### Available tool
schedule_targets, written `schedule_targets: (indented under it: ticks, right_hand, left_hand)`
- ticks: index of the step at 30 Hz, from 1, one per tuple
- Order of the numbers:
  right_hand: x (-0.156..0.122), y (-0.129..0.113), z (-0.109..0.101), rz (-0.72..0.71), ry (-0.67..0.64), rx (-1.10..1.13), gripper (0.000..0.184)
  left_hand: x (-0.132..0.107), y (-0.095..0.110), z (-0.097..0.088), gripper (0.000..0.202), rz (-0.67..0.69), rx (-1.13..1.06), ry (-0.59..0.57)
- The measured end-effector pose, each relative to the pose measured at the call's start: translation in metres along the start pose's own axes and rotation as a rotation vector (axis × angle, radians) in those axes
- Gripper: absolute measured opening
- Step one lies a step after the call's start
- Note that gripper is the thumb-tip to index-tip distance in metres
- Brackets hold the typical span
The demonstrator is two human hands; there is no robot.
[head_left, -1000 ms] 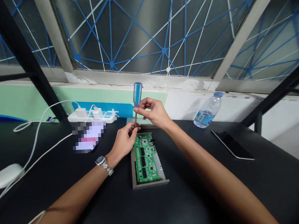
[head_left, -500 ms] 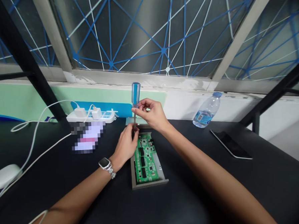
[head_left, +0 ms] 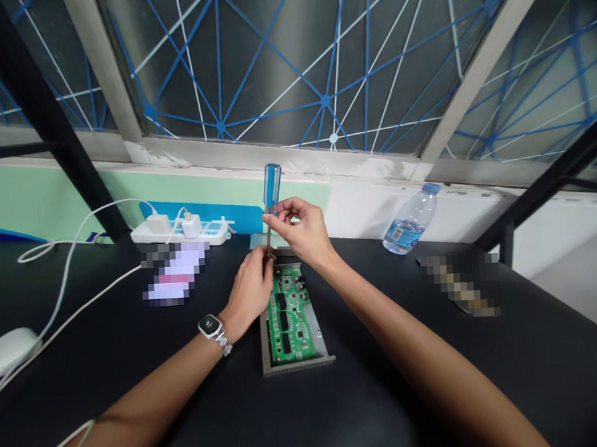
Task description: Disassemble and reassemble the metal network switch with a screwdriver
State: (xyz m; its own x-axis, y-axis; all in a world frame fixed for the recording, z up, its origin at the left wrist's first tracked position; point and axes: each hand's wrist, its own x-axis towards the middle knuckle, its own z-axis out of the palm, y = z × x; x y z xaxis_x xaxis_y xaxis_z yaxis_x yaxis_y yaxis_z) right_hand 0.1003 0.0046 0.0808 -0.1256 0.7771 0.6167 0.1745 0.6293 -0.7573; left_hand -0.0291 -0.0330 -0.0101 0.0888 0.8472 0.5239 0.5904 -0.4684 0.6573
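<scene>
Right now the screwdriver [head_left: 271,187] stands upright between your hands, blue handle up, with its tip down at the far corner of the board [head_left: 289,315]. Your right hand [head_left: 304,233] pinches the base of the handle with the fingertips, the other fingers loosely bent. Your left hand [head_left: 252,289] sits just below it, fingers curled shut around the bottom of the shaft. They hide the tip, so it cannot be told whether it is seated in a screw.

The tool looks light and stiff. The smooth plastic handle may slip in a fingertip pinch, so a fuller hold higher on the handle would likely give more control. The thin shaft can wander, and a low guiding grip suits it.

The green board looks fragile, with small parts all over its face, so it is best held by its edges. It lies in a grey case [head_left: 298,365] under your left fingertips and runs back toward you between your forearms. The case rests on the black table [head_left: 387,392].

There is a watch [head_left: 211,326] on your left wrist. Beyond your left hand is a power strip [head_left: 179,231] with white chargers. Well right of your right hand a bottle [head_left: 407,221] lies tilted.
</scene>
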Motion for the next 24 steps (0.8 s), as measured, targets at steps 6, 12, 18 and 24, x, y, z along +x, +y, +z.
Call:
schedule_targets:
  ticks: [6, 12, 18, 24]
  right_hand:
    - [0.003, 0.001, -0.003, -0.014, -0.029, 0.025, 0.024]
    - [0.005, -0.001, -0.010, 0.070, -0.121, 0.085, 0.031]
    - [0.004, -0.010, -0.011, 0.126, -0.186, 0.179, 0.037]
    - [0.003, -0.020, -0.009, 0.122, -0.158, 0.228, 0.037]
  left_hand:
    - [0.007, 0.005, -0.017, 0.016, 0.090, 0.031, -0.066]
    - [0.018, 0.000, -0.036, 0.018, 0.088, -0.144, -0.166]
    - [0.024, 0.001, -0.045, 0.019, 0.060, -0.205, -0.214]
    - [0.033, 0.000, -0.067, 0.022, 0.063, -0.156, -0.263]
